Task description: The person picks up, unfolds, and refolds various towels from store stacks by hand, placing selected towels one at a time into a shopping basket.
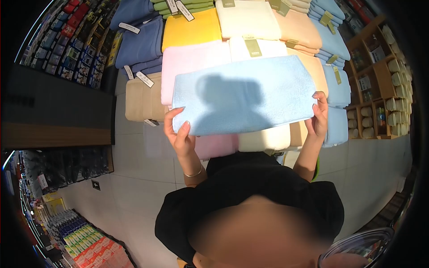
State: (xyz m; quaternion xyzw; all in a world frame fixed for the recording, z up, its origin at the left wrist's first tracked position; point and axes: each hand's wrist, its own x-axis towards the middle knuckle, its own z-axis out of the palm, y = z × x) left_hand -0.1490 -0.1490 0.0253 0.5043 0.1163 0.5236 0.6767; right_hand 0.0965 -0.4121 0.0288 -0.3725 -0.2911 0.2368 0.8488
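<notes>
A light blue towel (pixel 277 89), folded into a long rectangle, is stretched level between my hands, with a dark shadow across its middle. My left hand (pixel 179 131) pinches its left end near the lower corner, fingertips showing on the upper face. At the opposite end, my right hand (pixel 318 114) grips the right edge between thumb and fingers. Behind and beneath the towel lie a folded pink towel (pixel 194 56) and a white towel (pixel 272 49) with a green tag, both partly covered by it.
Stacks of folded towels fill the display: dark blue (pixel 140 42), yellow (pixel 192 29), beige (pixel 143 96) and blue on the right (pixel 336 85). A dark counter (pixel 58 102) stands at left. Wooden shelves (pixel 368 76) are at right. Boxed goods (pixel 96 245) sit at lower left.
</notes>
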